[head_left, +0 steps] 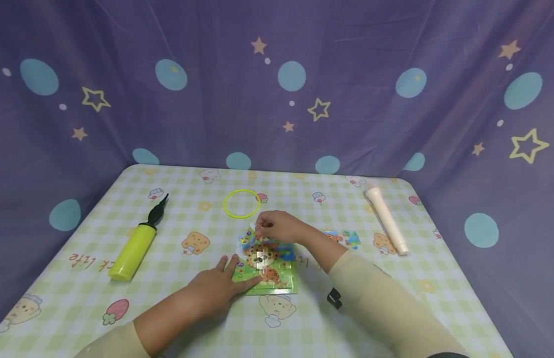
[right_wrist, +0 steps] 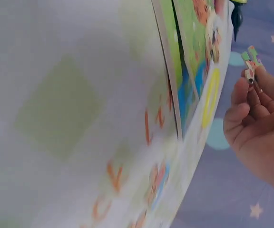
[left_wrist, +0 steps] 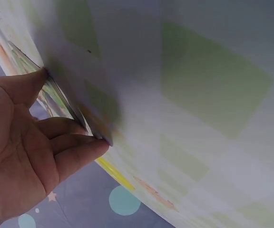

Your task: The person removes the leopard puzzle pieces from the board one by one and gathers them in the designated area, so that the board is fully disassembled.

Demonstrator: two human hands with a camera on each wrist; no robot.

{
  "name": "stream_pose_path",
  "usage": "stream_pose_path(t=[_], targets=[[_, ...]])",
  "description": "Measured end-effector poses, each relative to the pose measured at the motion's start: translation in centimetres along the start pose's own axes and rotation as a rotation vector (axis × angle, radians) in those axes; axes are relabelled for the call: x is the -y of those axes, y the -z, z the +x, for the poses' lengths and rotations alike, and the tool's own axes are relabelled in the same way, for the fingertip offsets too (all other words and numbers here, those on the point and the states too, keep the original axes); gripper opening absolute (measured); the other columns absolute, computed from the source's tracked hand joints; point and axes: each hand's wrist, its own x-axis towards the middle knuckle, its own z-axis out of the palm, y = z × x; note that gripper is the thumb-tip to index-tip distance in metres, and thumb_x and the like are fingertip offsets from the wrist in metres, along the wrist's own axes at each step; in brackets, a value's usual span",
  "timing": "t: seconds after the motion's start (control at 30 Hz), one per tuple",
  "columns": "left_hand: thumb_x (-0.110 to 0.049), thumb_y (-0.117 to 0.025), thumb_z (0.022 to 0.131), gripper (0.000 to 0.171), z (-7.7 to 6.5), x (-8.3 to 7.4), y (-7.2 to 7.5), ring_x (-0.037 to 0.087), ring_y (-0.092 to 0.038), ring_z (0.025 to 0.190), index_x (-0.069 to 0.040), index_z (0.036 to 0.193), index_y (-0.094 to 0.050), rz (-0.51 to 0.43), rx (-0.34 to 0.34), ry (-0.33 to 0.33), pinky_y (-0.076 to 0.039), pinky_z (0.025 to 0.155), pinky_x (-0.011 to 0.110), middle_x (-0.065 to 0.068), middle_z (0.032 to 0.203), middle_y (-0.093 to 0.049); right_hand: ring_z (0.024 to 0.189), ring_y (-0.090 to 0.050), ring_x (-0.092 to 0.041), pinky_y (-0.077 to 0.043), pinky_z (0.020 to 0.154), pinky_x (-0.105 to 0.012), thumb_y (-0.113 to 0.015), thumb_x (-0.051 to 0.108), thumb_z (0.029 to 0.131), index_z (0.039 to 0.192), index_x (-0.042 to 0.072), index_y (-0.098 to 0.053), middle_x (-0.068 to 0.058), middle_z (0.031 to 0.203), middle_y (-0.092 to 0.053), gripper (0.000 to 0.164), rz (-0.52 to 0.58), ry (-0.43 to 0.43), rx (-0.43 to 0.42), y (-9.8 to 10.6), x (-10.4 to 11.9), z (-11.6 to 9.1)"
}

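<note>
A jigsaw puzzle point(head_left: 288, 284) with a spotted cartoon animal on green and blue lies on the table in front of me. My right hand point(head_left: 279, 227) is over its far part, pinching a puzzle piece point(right_wrist: 252, 61) between thumb and fingers. The right wrist view shows that piece lifted above the puzzle, with green and spotted print on it. To the near left, my left hand point(head_left: 210, 293) has its fingers extended. Its thumb touches the puzzle's lower part, and its fingertips rest at the left edge.
Two loose puzzle pieces point(head_left: 351, 239) lie right of the puzzle, partly behind the right forearm. Beyond it is a yellow ring point(head_left: 225, 211). A yellow-green balloon pump point(head_left: 134, 253) lies left, a pale pink stick point(head_left: 388, 221) right. A small black object point(head_left: 334, 298) sits beside the right sleeve.
</note>
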Motion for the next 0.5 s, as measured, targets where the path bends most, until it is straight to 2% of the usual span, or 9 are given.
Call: stream_pose_path(t=[0.07, 0.2, 0.33, 0.4, 0.5], targets=[[-0.004, -0.062, 0.086, 0.085, 0.0, 0.0, 0.0, 0.048, -0.030, 0.142, -0.058, 0.145, -0.033, 0.004, -0.006, -0.004, -0.054, 0.063, 0.047, 0.025, 0.158, -0.026, 0.077, -0.060, -0.018, -0.049, 0.071, -0.032, -0.060, 0.027, 0.099, 0.101, 0.018, -0.064, -0.003, 0.089, -0.067, 0.011, 0.006, -0.001, -0.012, 0.8, -0.4, -0.7], [0.001, -0.062, 0.084, 0.089, 0.0, -0.1, 0.0, 0.049, -0.030, 0.142, -0.057, 0.145, -0.034, 0.003, -0.020, -0.003, -0.054, 0.065, 0.047, 0.025, 0.158, -0.026, 0.072, -0.058, -0.029, -0.049, 0.066, -0.036, -0.059, 0.026, 0.100, 0.100, 0.018, -0.064, -0.013, 0.087, -0.065, 0.010, 0.026, -0.013, 0.020, 2.7, -1.9, -2.5], [0.001, -0.061, 0.083, 0.088, -0.1, -0.1, 0.0, 0.050, -0.030, 0.141, -0.056, 0.145, -0.036, 0.002, -0.034, -0.008, -0.055, 0.069, 0.050, 0.025, 0.157, -0.027, 0.067, -0.055, -0.036, -0.049, 0.061, -0.044, -0.058, 0.024, 0.100, 0.097, 0.015, -0.066, -0.014, 0.083, -0.062, 0.012, 0.046, -0.063, 0.066, 4.5, -3.4, -4.6], [0.002, -0.061, 0.083, 0.087, -0.1, -0.1, 0.0, 0.050, -0.031, 0.141, -0.055, 0.145, -0.037, 0.001, -0.038, -0.011, -0.055, 0.069, 0.051, 0.026, 0.157, -0.028, 0.062, -0.053, -0.031, -0.048, 0.057, -0.042, -0.059, 0.022, 0.100, 0.095, 0.014, -0.067, -0.012, 0.080, -0.062, 0.012, 0.035, -0.092, 0.087, 5.1, -4.1, -5.6], [0.002, -0.061, 0.084, 0.086, -0.1, -0.2, 0.0, 0.050, -0.032, 0.140, -0.054, 0.144, -0.038, 0.001, -0.039, -0.013, -0.055, 0.069, 0.052, 0.026, 0.156, -0.029, 0.059, -0.052, -0.020, -0.045, 0.055, -0.032, -0.060, 0.019, 0.098, 0.094, 0.014, -0.068, -0.007, 0.077, -0.064, 0.010, 0.004, -0.140, 0.116, 5.5, -5.0, -6.8]])
